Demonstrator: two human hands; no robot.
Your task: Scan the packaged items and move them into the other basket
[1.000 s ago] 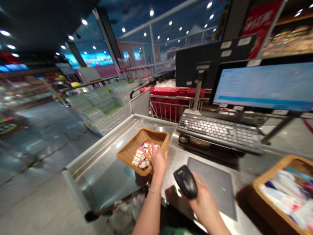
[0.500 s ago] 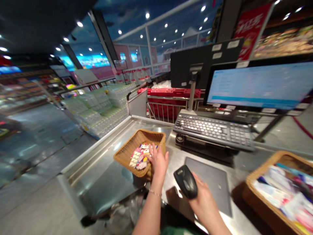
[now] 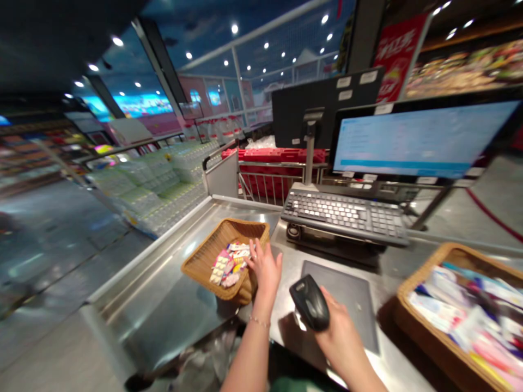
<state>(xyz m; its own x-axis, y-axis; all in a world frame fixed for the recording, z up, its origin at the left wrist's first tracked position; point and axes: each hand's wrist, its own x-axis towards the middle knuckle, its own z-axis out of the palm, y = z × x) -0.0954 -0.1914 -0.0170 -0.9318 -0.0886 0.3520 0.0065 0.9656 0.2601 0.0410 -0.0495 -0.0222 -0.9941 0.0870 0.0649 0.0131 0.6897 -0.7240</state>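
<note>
At the basket's (image 3: 210,253) three o'clock, the spread left hand (image 3: 265,270) is drifting from untaken packets (image 3: 229,265), the right hand (image 3: 340,333) gripping a scanner (image 3: 309,302).

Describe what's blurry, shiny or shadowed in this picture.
In the head view, the shelves at far left are smeared; in the head view, glare streaks the steel counter, and a dark shadow falls beside the basket at the picture's right; also in the head view, the scanner in the right hand looks sharper.
</note>
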